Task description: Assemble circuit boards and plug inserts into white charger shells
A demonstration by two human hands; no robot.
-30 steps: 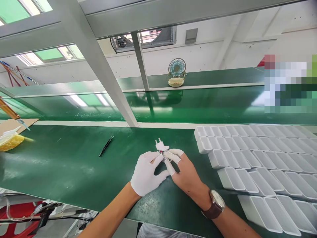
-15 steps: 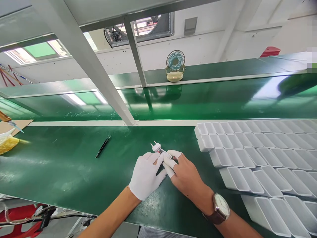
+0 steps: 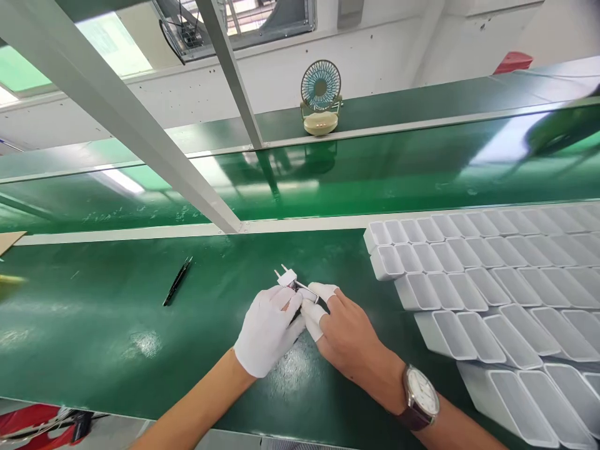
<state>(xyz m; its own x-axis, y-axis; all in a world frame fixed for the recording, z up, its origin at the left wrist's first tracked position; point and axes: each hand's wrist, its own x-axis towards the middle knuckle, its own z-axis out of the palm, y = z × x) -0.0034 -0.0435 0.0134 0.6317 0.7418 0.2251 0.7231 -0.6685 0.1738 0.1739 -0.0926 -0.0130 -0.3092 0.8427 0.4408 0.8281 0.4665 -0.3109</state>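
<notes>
The left hand (image 3: pixel 268 332), in a white fabric glove, has its fingers closed on a small white two-pin plug (image 3: pixel 287 278), held over the glossy green worktop (image 3: pixel 94 337). The right hand (image 3: pixel 351 337), wearing white finger cots (image 3: pixel 323 291), bends in close against the plug's near end; from here I can't tell whether it grips anything. Rows of white plastic trays (image 3: pixel 452 289) stand to the right.

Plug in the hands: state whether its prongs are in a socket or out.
Out: both prongs on the plug stand bare beyond the left hand.
</notes>
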